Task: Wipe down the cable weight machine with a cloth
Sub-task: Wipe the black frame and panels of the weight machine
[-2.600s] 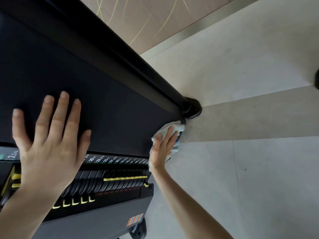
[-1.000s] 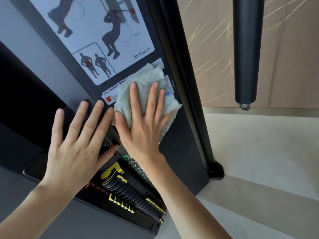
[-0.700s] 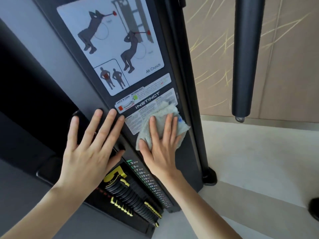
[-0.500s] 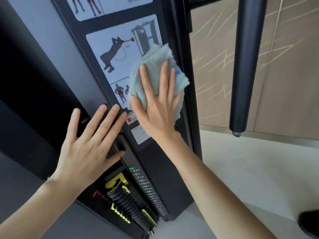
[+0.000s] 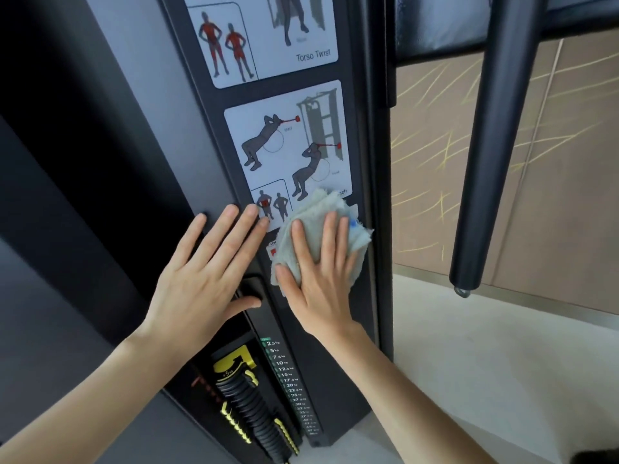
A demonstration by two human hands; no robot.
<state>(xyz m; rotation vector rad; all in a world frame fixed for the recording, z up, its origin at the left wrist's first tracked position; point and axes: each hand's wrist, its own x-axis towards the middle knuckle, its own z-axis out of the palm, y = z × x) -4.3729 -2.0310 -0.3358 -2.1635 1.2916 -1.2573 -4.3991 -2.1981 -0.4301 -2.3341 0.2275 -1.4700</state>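
The right hand (image 5: 323, 279), fingers straight, presses a fluffy pale-grey terry cloth (image 5: 321, 226) flat on the matte black cable weight machine panel (image 5: 365, 182), over the glossy white exercise decal's (image 5: 291, 145) lower right corner. The left hand (image 5: 204, 276) rests flat, released, just left.

Cloth (image 5: 318, 204): pale grey-white, with a small blue spot at one edge.
Machine panel (image 5: 366, 155): black all over.
Stickers (image 5: 288, 145): white, with grey people and little red marks.
Weight stack (image 5: 251, 406): black with yellow marks.
Number strip (image 5: 288, 385): white numbers on black, green at the top.
Hanging bar (image 5: 487, 162): black.
Wall (image 5: 432, 162): tan with thin yellow lines crossing.
Floor (image 5: 485, 363): pale cream.
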